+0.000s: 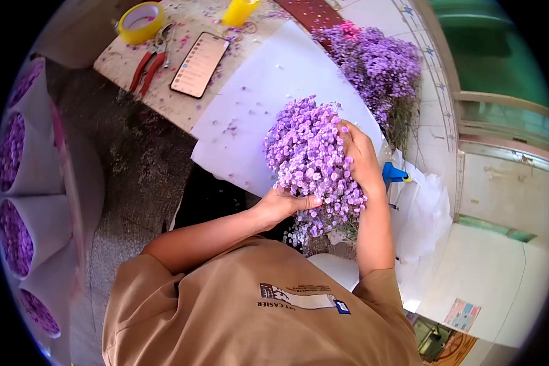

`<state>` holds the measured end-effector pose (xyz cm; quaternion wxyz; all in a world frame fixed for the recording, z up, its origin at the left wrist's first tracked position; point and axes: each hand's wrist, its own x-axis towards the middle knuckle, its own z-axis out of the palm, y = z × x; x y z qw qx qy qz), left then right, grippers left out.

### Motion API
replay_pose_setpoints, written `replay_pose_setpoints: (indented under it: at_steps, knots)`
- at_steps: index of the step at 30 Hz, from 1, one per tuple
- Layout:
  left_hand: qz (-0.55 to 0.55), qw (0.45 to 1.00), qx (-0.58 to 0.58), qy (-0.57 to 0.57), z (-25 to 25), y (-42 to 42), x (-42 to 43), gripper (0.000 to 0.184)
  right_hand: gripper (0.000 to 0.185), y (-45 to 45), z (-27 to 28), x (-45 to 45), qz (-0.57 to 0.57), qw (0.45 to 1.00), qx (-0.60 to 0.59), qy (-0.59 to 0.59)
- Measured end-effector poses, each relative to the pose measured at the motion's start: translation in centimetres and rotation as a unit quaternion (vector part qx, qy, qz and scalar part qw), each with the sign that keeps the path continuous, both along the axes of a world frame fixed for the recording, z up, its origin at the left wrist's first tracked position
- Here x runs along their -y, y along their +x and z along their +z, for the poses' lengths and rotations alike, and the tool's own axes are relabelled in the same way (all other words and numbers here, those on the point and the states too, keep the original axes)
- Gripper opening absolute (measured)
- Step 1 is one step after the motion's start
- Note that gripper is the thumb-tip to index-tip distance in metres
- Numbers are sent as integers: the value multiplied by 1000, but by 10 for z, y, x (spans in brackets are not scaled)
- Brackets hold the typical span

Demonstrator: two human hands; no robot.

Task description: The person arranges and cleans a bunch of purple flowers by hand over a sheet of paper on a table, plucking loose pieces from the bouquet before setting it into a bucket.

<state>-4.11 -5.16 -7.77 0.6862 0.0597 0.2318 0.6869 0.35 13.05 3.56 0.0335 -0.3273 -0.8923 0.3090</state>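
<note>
A bunch of small purple flowers [314,152] is held up before my chest, over the near edge of a white wrapping sheet [274,79]. At its lower left, my left hand [279,206] grips it, thumb laid across the blooms and the other fingers mostly hidden beneath. My right hand [361,152] is curled against the bunch's right side, its fingertips partly hidden among the blossoms. Loose petals are scattered on the sheet, which lies slanted over the table [122,67].
Red-handled pruning shears [149,67], a phone [199,64] and a yellow tape roll [140,23] lie on the table. More purple flowers [378,67] rest beyond the sheet. Wrapped bouquets [18,238] stand at left. A blue nozzle [393,175] and white plastic [424,210] are at right.
</note>
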Motion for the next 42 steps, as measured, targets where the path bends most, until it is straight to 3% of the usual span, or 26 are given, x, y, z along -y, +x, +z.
replay_pose_setpoints:
  at_steps: [3, 5, 7, 10, 13, 15, 17, 19, 21, 22, 23, 24, 25, 26, 27, 29, 30, 31, 32, 33, 34, 35, 36, 39, 41, 42]
  knots:
    - [41, 995, -74, 46, -14, -1, -22, 64, 57, 12, 22, -3, 5, 999, -21, 28]
    - [-19, 996, -71, -51, -25, -14, -30, 64, 61, 13, 30, -12, -28, 998, -40, 47]
    - [-45, 992, -92, -71, -38, -19, -17, 61, 72, 21, 28, -45, -32, 988, -113, -103]
    - [-47, 985, -126, -110, -32, -30, 26, 67, 83, 46, 29, -92, -84, 979, -174, -72]
    - [-133, 979, -133, -76, -34, -32, 54, 79, 91, 88, 3, -133, -106, 975, -186, -58]
    - [-187, 969, -155, -54, -28, -19, 60, 98, 91, 116, -20, -152, -145, 976, -85, -141]
    - [-199, 968, -148, -37, -20, -5, 51, 100, 81, 127, -36, -156, -133, 975, 57, -168]
    - [-202, 966, -160, -16, -7, 1, 36, 100, 77, 130, -64, -147, -171, 952, 33, -254]
    - [-210, 969, -130, -29, 4, 5, 17, 85, 81, 110, -45, -94, -34, 987, 48, -149]
    - [-208, 971, -110, -41, 0, 10, 8, 78, 83, 121, -59, -102, -44, 984, 48, -164]
    - [-204, 973, -90, -52, 6, 13, 0, 71, 86, 114, -41, -93, -18, 979, 128, -156]
    - [-135, 983, -99, -72, 14, 19, -1, 62, 86, 112, -18, -82, -15, 981, 137, -137]
    - [-135, 983, -100, -73, 11, 21, -4, 62, 86, 104, 16, -57, -13, 982, 146, -119]
    - [-128, 985, -105, -44, 4, 23, -10, 61, 85, 109, 32, -50, -15, 991, 105, -86]
    - [-122, 986, -109, -15, -7, 27, -18, 60, 67, 110, 51, -39, -19, 995, 56, -76]
    - [-134, 974, -179, -25, -53, 41, -36, 53, 64, 117, 73, -24, -33, 999, 11, 34]
    - [-125, 969, -210, -25, -67, 42, -42, 50, 69, 118, 75, -20, -50, 998, 5, 33]
    - [-144, 977, -124, -99, -34, 25, -39, 49, 69, 116, 70, -14, -52, 998, 8, 33]
    - [-95, 983, -114, -109, -22, 18, -31, 62, 83, 111, 61, -6, -60, 991, 81, 88]
    - [-91, 984, -107, -111, -22, 15, -22, 62, 96, 110, 51, -2, -64, 976, 155, 141]
    - [-104, 983, -86, -124, -25, 11, -9, 70, 103, 118, 27, -5, 29, 983, 103, 152]
    - [-115, 981, -64, -139, -31, 9, 4, 79, 106, 112, 24, 6, 65, 980, 140, 128]
    - [-104, 983, -65, -134, -37, 9, 18, 93, 105, 109, 23, 10, 70, 976, 163, 122]
    - [-115, 985, -52, -120, -37, -2, 52, 99, 100, 110, 36, -10, 81, 984, 152, 40]
    - [-137, 984, -48, -105, -32, -15, 62, 103, 85, 107, 70, -31, 83, 978, 181, 66]
    - [-145, 982, -57, -105, -32, -17, 64, 105, 67, 111, 76, -54, 98, 980, 124, 119]
